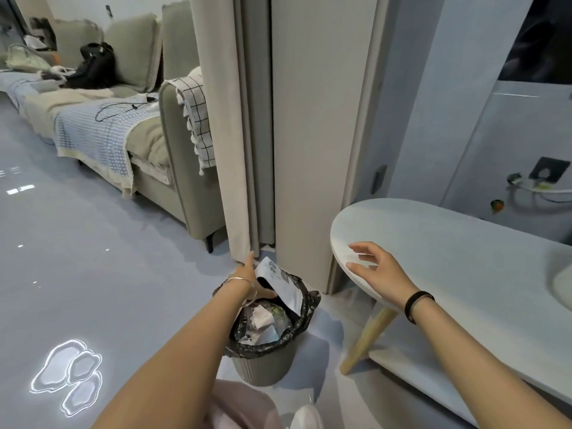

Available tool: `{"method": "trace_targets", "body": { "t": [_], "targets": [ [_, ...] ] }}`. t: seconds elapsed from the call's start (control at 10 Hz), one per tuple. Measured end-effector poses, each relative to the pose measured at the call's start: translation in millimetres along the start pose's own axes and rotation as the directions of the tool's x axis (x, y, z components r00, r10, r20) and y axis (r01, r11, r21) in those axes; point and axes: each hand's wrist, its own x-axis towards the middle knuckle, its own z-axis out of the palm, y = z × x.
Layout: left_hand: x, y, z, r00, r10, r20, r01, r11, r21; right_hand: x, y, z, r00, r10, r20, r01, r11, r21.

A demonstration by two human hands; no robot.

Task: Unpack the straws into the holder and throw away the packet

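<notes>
My left hand (247, 278) reaches down over the bin (263, 363), a grey ribbed one lined with a black bag. The white straw packet (283, 283) leans into the bin's far side and sticks up above the rim. My fingers lie behind the packet and my thumb lies across its front. My right hand (376, 270) hovers open, fingers spread, over the rounded end of the white table (448, 243), holding nothing. No straws or holder are in view.
The bin holds crumpled paper and plastic waste. A beige curtain (229, 150) and a door frame stand just behind it. A sofa (148, 131) with blankets and a black bag is at the left. The table's wooden leg (368, 339) slants beside the bin. The floor is glossy grey.
</notes>
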Motion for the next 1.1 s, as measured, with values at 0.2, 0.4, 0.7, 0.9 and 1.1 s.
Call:
{"method": "trace_targets", "body": {
  "t": [0.2,0.4,0.7,0.9,1.1],
  "targets": [
    [-6.0,-1.4,-4.1,0.999,0.031,-0.042,-0.033,0.997,-0.063,-3.5,-0.9,-7.0,1.0,0.001,-0.018,-0.001,1.0,0.012],
    [0.5,-2.6,-18.6,0.97,-0.092,-0.227,-0.127,0.604,-0.787,-4.0,-1.0,-14.1,0.999,0.01,-0.04,-0.009,1.0,0.026],
    [17.3,-38.2,31.4,0.995,-0.02,-0.1,0.009,0.994,-0.107,-4.6,6.9,-18.2,0.998,0.033,-0.046,-0.033,0.999,0.003],
    [0.7,-16.9,51.3,0.982,-0.084,0.168,-0.019,0.846,0.533,-7.5,8.9,-26.3,0.998,0.04,-0.055,-0.041,0.999,-0.017],
    [-23.3,80.3,32.7,0.927,0.331,-0.173,-0.305,0.938,0.163,-16.2,-3.3,-45.8,0.992,-0.008,-0.125,0.007,1.0,-0.007]
  ]
}}
